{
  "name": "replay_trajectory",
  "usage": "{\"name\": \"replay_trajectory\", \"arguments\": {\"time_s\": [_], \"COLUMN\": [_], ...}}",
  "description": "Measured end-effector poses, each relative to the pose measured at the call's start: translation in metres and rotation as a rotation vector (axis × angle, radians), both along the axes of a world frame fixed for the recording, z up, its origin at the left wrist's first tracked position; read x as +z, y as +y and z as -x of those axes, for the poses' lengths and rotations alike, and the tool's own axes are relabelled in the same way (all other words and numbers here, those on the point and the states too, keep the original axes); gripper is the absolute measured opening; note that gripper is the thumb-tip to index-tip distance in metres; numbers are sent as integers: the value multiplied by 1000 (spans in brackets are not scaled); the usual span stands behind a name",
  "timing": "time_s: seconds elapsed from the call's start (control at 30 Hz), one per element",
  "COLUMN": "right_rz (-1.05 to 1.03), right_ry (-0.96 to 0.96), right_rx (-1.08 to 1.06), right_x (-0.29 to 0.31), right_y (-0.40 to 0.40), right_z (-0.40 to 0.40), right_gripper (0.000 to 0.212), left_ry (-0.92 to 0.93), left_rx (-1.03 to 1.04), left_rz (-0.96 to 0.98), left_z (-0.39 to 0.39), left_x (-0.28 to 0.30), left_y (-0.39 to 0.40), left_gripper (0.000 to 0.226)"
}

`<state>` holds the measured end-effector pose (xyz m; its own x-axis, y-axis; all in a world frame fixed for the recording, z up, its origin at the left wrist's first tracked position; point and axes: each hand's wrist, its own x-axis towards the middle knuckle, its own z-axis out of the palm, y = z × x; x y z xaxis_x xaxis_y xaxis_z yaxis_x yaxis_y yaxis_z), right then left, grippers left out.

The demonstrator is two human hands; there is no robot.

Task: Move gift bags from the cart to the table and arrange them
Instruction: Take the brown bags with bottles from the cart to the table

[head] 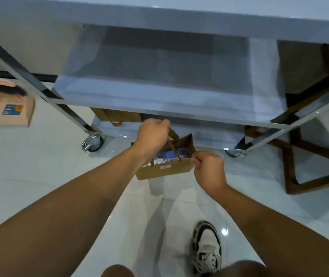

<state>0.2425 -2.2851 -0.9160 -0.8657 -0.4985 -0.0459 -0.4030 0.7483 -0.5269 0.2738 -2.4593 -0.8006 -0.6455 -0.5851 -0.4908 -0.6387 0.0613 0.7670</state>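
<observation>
though held, gift bag (pixel 164 169) beside cart (pixel 179 114)

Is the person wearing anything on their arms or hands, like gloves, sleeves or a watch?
Nothing shows on them. The left hand and right hand are bare, with no gloves, rings or watch visible. Both forearms are uncovered all the way to the frame's edge, so no sleeves appear. The only clothing in view is a black-and-white sneaker on one foot.

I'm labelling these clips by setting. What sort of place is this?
Probably an indoor service or event room: a steel wheeled cart, glossy white floor tiles and a wooden chair show it.
</observation>
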Motion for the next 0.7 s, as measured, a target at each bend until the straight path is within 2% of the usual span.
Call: {"name": "replay_trajectory", "arguments": {"time_s": [0.13,0.27,0.37,0.5,0.57,0.63,0.7], "right_rz": [-32,-84,-63,-4,89,174,229], "right_ry": [-218,-321,-306,-239,-178,-131,-68], "right_rx": [64,-24,-150,-235,-281,-329,-383], "right_x": [81,184,263,351,394,436,480], "right_y": [34,61,77,96,108,120,135], "right_z": [-49,-103,-140,-189,-213,-229,-240], "right_gripper": [15,17,17,18,30,50,70], "left_ry": [-156,-222,-158,-49,20,27,86], "left_rx": [-4,-65,-129,-312,-414,-554,-601], "left_rz": [-28,-46,-30,1,50,134,171], "left_z": [-28,-84,-112,-138,-144,-150,-158], "left_x": [74,177,259,352,392,427,462], "left_y": [24,49,67,98,115,136,162], "left_gripper": [36,35,35,33,30,23,22]}}
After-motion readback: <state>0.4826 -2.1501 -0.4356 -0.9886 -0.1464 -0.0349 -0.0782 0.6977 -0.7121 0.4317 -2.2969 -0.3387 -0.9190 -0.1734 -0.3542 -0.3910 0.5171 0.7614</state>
